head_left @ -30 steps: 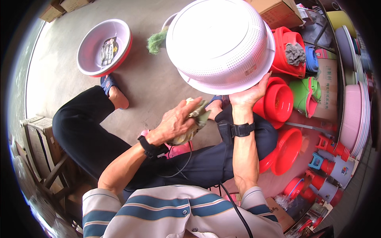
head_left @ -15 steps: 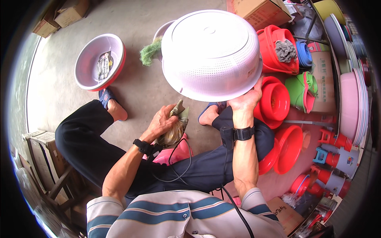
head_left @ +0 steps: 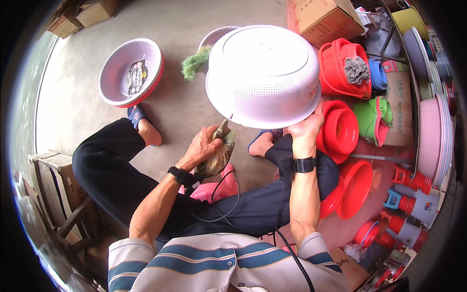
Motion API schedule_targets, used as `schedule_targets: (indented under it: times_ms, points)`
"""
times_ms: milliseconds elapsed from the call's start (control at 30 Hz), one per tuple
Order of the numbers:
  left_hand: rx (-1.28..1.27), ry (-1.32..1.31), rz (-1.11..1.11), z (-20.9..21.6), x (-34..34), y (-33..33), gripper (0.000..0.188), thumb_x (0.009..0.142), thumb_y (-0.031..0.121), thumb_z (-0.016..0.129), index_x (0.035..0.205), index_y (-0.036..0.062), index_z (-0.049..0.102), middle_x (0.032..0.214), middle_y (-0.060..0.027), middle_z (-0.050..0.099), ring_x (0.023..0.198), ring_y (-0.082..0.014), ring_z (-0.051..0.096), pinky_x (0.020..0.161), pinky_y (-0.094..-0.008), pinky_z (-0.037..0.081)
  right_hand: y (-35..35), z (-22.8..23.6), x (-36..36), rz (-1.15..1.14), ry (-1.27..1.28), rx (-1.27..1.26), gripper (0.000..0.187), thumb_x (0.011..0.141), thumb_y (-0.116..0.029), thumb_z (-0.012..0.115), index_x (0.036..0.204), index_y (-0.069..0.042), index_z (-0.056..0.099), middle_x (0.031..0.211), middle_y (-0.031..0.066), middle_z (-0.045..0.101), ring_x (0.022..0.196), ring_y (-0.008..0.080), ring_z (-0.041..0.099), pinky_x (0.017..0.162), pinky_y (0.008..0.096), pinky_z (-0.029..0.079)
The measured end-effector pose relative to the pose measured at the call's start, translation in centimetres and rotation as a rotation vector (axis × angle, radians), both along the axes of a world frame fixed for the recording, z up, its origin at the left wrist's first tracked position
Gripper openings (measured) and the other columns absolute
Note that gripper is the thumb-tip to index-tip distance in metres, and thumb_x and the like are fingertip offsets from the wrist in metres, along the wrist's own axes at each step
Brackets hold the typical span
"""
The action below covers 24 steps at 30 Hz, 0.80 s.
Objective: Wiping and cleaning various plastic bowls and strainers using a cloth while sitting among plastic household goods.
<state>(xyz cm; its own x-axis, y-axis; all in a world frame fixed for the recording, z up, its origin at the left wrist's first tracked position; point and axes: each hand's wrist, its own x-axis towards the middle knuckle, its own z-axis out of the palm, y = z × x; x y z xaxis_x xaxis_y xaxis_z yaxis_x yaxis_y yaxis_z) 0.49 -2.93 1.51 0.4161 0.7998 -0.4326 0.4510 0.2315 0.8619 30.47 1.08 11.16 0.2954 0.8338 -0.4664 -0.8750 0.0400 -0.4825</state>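
Observation:
A white perforated plastic basin (head_left: pixel 265 80), like a large colander, is held up bottom outward over the floor. My right hand (head_left: pixel 306 129) grips its rim at the lower right, with the fingers hidden behind it. Left of the basin's lower rim, my left hand (head_left: pixel 203 146) is closed on a crumpled patterned cloth (head_left: pixel 216 158), apart from the basin. Behind the basin, partly covered by it, a tuft of green netting (head_left: pixel 195 63) hangs over the rim of another pale basin (head_left: pixel 216 36).
A red-and-white basin (head_left: pixel 155 73) stands on the floor ahead left. Red buckets (head_left: pixel 331 70) with a grey rag (head_left: pixel 356 70), red basins (head_left: pixel 353 190) and a green bucket (head_left: pixel 372 114) crowd the right. Cardboard boxes (head_left: pixel 326 19) sit behind. A black cable (head_left: pixel 292 253) runs across my lap.
The whole scene has shifted slightly right and down in view. Both hands keep their holds; the white basin sits a little lower, its rim closer to the cloth.

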Motion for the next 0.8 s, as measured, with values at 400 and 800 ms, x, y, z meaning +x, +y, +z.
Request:
schedule_targets:
  times_ms: [400,800]
  points:
    - [-0.177,-0.246,0.329,-0.2,-2.7,2.2,0.038,0.091,0.017,0.061,0.121,-0.0052,0.064,0.093,-0.0104,0.072,0.081,-0.0156,0.066,0.075,-0.0335,0.054,-0.2,-0.3,-0.1,0.018,-0.042,0.021,0.066,0.108,-0.064,0.032,0.153,-0.021,0.053,0.158,0.0061,0.053,0.145,0.0355,0.047,0.117,0.0600,0.039]
    - [-0.113,-0.316,0.419,-0.1,-3.6,3.0,0.038,0.092,0.020,0.063,0.121,-0.0045,0.065,0.095,-0.0078,0.070,0.083,-0.0145,0.064,0.077,-0.0306,0.052,0.1,-0.6,-1.2,0.050,-0.109,0.101,0.065,0.108,-0.063,0.038,0.154,-0.019,0.048,0.154,0.0044,0.052,0.139,0.0322,0.050,0.114,0.0543,0.043]
